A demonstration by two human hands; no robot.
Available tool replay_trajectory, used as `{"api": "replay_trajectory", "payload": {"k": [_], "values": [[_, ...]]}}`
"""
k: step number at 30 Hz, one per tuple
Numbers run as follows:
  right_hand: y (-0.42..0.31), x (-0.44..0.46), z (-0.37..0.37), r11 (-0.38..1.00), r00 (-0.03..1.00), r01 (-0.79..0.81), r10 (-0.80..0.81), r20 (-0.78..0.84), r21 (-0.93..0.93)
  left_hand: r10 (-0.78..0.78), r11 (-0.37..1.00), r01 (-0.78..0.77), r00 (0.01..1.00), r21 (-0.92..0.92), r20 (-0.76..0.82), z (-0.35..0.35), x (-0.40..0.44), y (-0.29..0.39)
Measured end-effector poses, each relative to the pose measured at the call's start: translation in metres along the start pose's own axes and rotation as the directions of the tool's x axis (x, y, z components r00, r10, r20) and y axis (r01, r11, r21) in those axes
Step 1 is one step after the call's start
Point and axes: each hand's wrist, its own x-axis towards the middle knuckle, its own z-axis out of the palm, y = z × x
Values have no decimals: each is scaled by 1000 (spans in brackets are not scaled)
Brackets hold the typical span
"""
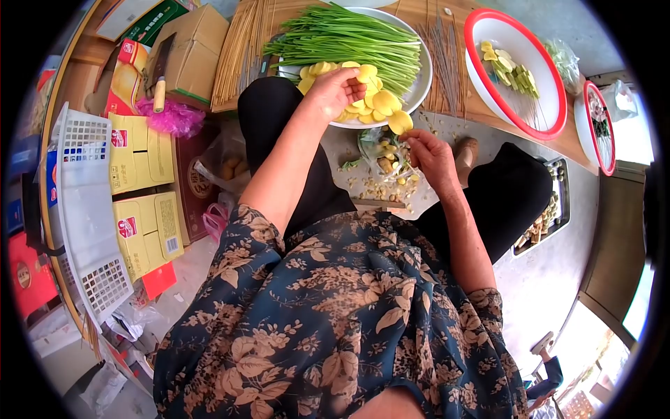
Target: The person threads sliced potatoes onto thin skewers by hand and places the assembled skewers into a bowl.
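Note:
My left hand (338, 92) is over the near edge of a large white plate (427, 66), fingers curled and pinched at a thin yellow potato slice (367, 72). Lower and to the right, my right hand (430, 155) has its thumb and fingers closed at the edge of another potato slice (400, 122), just off the plate's rim. Whether a thin skewer runs through that slice I cannot tell. More potato slices (383, 103) are heaped on the plate, in front of a thick bundle of long green stalks (349, 38) like garlic chives.
Bamboo skewers (241, 52) lie left of the plate, dark thin skewers (447, 63) right of it. A red-rimmed white basin (481, 87) holds skewered slices. Below hangs a clear bag (380, 150) above scraps on the floor. Boxes and a knife (160, 94) are at left.

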Motion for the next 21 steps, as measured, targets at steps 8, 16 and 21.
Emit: {"api": "replay_trajectory", "payload": {"k": [8,16,21], "values": [[6,1,-3,999,999,29,-30,-14,-45,-32,997,34,999,-69,32,1,-2,2],[9,1,-2,997,999,3,-6,-33,-75,60,997,-63,996,44,69,-1,-3,4],[4,-1,1,1000,1000,-9,9,22,-3,92,989,-96,995,116,34,-1,-2,1]]}}
